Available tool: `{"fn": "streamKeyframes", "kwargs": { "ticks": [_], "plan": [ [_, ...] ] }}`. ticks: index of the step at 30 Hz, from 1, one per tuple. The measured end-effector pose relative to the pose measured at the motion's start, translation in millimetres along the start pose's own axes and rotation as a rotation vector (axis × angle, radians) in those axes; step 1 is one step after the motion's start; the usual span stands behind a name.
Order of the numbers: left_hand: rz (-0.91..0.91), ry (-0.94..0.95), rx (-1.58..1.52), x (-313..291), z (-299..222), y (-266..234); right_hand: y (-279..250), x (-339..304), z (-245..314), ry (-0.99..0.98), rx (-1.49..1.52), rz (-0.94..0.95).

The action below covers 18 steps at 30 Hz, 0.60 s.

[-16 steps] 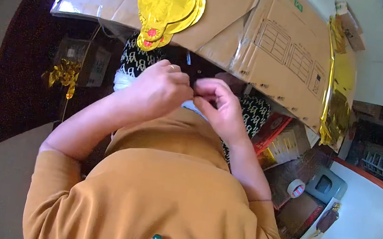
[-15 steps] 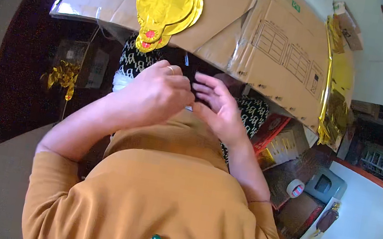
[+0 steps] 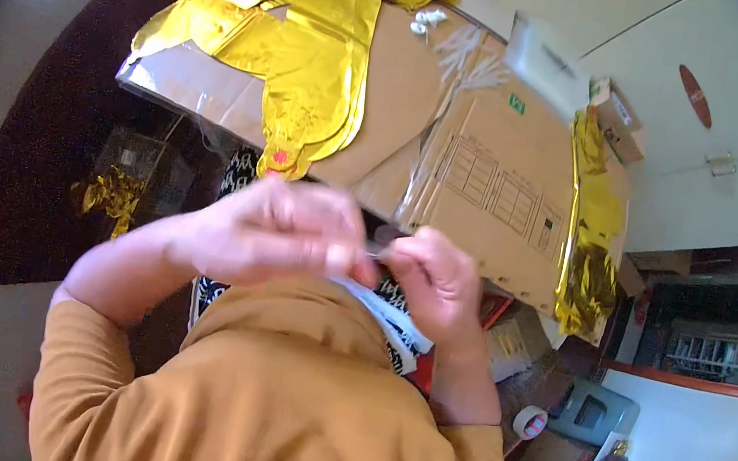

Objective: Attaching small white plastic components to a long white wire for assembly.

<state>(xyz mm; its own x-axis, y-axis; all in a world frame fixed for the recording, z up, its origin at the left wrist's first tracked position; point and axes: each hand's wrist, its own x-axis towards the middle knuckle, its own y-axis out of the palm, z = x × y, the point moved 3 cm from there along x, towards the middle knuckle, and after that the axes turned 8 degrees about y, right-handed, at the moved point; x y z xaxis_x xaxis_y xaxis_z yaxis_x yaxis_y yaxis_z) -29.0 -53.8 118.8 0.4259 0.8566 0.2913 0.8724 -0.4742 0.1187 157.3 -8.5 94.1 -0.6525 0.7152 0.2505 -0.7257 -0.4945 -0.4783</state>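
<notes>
Above my lap, my left hand [image 3: 281,230] and my right hand [image 3: 435,279] come close together. The left one is blurred by motion, its fingers curled and closed toward the right. Thumb and fingertips of the right pinch together. A tiny pale thing shows in the gap between the hands, too small and smeared to name. Just beyond my left hand, gold foil balloons [image 3: 312,104] lie flat and overlapping, their narrow tails with a red mark hanging past the edge of a cardboard sheet [image 3: 392,151]. A white strip of cloth or plastic [image 3: 393,318] lies across my lap below the right hand.
Thin white strips [image 3: 471,57] and small white spools [image 3: 426,20] lie on the cardboard. More gold foil [image 3: 594,258] hangs over its right side. A tape roll [image 3: 530,422] and a grey plastic case [image 3: 592,413] stand at right. Crumpled gold foil [image 3: 113,197] is at left.
The view has shifted, showing more of the cardboard's far side. My right hand has gone from spread fingers to a pinch. My left hand has turned and stays near it. The white strip now shows.
</notes>
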Motion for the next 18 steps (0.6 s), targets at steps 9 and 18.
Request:
{"fn": "streamKeyframes", "kwargs": {
  "ticks": [9,18],
  "plan": [
    [0.240,0.344,0.243,0.8,33.5,21.5,-36.3,30.8,32.5,-0.216,-0.216,-0.043],
    [0.048,0.403,0.831,0.6,26.7,9.3,-33.0,34.3,43.7,-0.201,0.030,0.072]
  ]
}}
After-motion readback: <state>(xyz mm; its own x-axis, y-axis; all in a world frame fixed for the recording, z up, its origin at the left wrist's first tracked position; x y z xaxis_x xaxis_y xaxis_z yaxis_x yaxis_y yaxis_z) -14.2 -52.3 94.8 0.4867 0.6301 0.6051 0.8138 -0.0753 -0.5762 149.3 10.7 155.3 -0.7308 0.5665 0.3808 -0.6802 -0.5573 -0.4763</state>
